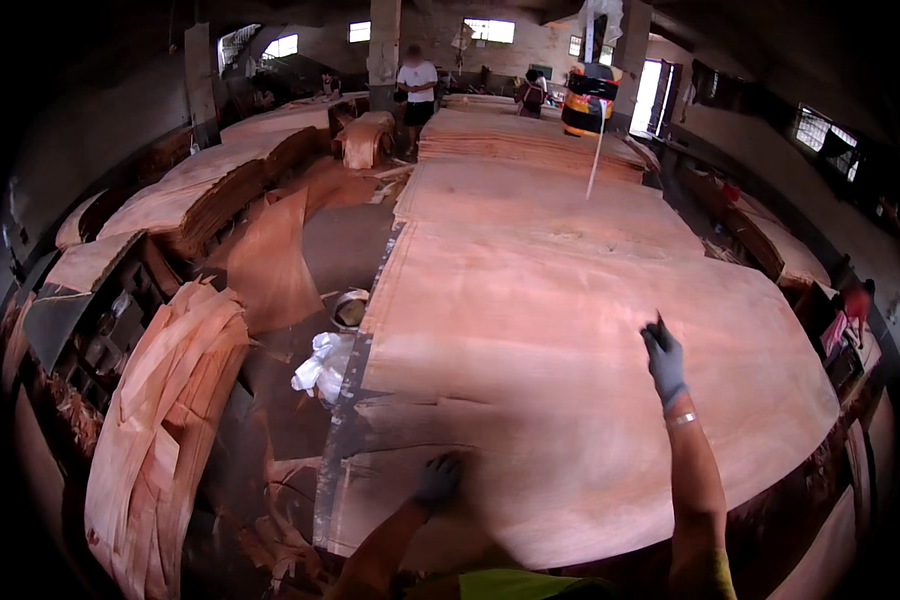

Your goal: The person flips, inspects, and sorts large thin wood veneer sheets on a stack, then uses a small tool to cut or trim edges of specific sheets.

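A broad reddish-brown wood veneer sheet (560, 370) covers the stack in front of me. Its near left part shows dark splits and a shaded patch. On that part rests my left hand (438, 480) in a dark glove, fingers apart, holding nothing visible. Farther right, my right hand (664, 365) in a grey glove is raised over the sheet with its fingers closed. A small dark point sticks up from its fingers, too small to name. A light band circles the right wrist.
Left stands a bent stack of veneer strips (160, 430). A white plastic bag (322, 366) and a round container (350, 309) lie beside the table edge. More veneer stacks (530, 135) run back toward a standing person (416, 85). An orange-and-black object (588, 100) stands at the back.
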Demonstrator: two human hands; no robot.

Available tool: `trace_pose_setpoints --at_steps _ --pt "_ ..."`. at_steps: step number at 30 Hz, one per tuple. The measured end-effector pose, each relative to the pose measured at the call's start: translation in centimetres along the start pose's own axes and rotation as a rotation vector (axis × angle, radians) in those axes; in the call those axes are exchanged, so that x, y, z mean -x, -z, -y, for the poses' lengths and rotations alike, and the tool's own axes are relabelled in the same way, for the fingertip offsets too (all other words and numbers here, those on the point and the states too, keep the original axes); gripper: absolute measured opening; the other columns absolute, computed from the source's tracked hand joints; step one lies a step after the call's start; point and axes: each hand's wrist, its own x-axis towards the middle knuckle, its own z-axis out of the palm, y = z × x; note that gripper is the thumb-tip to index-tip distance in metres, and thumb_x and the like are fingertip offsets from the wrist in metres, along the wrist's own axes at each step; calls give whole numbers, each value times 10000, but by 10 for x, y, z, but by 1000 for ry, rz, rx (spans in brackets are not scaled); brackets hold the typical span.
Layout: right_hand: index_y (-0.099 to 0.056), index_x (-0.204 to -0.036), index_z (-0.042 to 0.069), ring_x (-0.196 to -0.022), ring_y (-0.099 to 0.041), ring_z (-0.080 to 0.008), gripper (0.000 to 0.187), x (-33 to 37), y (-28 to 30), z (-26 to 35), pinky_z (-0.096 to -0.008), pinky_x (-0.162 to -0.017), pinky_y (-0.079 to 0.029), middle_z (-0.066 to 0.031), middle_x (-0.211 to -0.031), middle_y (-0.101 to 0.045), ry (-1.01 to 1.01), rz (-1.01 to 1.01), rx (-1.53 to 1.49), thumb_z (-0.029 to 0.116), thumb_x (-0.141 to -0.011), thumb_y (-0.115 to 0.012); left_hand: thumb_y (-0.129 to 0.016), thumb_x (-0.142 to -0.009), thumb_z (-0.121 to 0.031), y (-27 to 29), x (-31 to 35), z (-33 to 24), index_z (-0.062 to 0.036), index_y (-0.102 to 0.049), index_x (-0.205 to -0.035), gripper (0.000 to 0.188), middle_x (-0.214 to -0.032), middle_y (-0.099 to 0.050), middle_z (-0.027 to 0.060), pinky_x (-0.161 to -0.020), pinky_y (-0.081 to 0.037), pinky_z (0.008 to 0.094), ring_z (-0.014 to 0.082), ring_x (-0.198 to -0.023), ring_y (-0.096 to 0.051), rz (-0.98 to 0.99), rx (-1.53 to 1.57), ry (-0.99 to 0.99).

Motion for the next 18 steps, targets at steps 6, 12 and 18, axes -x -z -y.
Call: trace_pose_setpoints --at_steps 6,12,18 --pt "-613 -1082 -32 -906 -557 -126 292 -145 -40 -29 -257 -820 -439 -52 -961 -640 64 21 -53 171 -871 -623 -527 -819 -187 104 -72 -46 -77 -529 -1181 378 -1158 -560 108 -868 -416 476 311 -1071 -511 70 57 180" --pt "-592 -1138 14 -650 -504 -82 301 -254 -100 -51 -226 -585 -410 -52 -933 -638 203 28 -168 198 -900 -575 -584 -778 -150 202 -165 -42 -65 -564 -1102 336 -1141 -573 124 -809 -446 428 337 -965 -544 -290 -109 104" --pt "-559 -1188 43 -535 -431 -96 328 -284 -132 10 -248 -485 -360 -79 -948 -641 -22 293 -472 230 -925 -503 -627 -720 -94 275 -241 -80 -41 -588 -1036 323 -1123 -582 136 -798 -450 430 343 -907 -551 -346 -121 59"
